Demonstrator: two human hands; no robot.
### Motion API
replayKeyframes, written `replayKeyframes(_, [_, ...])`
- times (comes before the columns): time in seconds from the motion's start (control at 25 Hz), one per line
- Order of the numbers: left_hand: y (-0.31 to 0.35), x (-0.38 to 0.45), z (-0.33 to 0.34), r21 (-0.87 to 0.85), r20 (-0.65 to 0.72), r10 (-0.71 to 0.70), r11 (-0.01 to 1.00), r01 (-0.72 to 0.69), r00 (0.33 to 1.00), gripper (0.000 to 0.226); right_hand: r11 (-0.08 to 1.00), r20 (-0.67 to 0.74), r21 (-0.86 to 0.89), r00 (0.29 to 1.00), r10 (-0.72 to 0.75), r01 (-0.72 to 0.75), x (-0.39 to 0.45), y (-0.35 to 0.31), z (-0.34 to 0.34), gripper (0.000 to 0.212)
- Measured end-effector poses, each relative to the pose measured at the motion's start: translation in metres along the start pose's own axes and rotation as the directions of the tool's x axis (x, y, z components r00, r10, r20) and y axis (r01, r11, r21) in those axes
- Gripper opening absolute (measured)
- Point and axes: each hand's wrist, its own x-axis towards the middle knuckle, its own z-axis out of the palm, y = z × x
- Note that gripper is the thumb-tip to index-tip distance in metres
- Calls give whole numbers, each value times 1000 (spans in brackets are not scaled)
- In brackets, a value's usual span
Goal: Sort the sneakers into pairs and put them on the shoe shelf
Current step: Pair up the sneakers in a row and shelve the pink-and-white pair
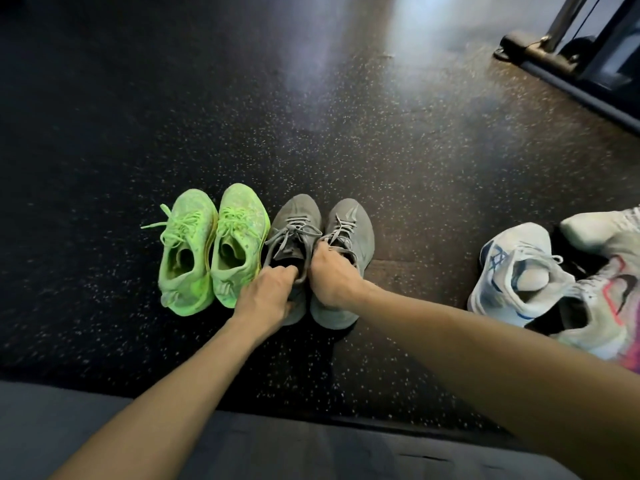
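Two neon green sneakers point(211, 247) stand side by side on the dark speckled floor, toes pointing away. Right beside them stand two grey sneakers. My left hand point(268, 294) grips the collar of the left grey sneaker point(294, 220), fingers inside its opening. My right hand point(329, 275) grips the collar of the right grey sneaker point(353, 226) the same way. The heels of both grey sneakers are partly hidden by my hands. No shoe shelf is in view.
A white sneaker with blue trim point(516, 271) and several pale sneakers with pink and black marks point(602, 296) lie in a loose heap at the right. A black metal equipment base point(540, 53) stands at the far right. A grey padded edge point(277, 445) runs along the bottom.
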Motion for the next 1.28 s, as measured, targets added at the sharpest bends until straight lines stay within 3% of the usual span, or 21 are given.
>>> replayKeyframes(0.2, [-4, 7, -6, 19, 16, -23, 1000, 23, 1000, 40, 997, 30, 76, 999, -33, 31, -1, 10, -6, 34])
replayKeyframes(0.32, [4, 13, -24, 6, 26, -24, 1000, 24, 999, 53, 994, -63, 102, 998, -24, 30, -1, 17, -15, 27])
replayKeyframes(0.52, [24, 28, -49, 123, 36, 32, 992, -36, 999, 72, 992, -221, 129, 975, 27, 2, -10, 37, -46, 26])
replayKeyframes(0.76, [102, 57, -55, 71, 48, 184, 980, -187, 982, 97, 991, -402, -11, 908, 118, -133, -43, 111, -92, 36])
replayKeyframes(1.04, [229, 74, -29, 10, 84, 420, 906, -422, 904, 89, 899, -513, -42, 782, 355, -436, -130, 242, -134, 47])
replayKeyframes(1.28, [300, 82, 6, 29, 143, 635, 764, -644, 760, 62, 779, -488, -5, 682, 545, -626, -189, 342, -146, 49])
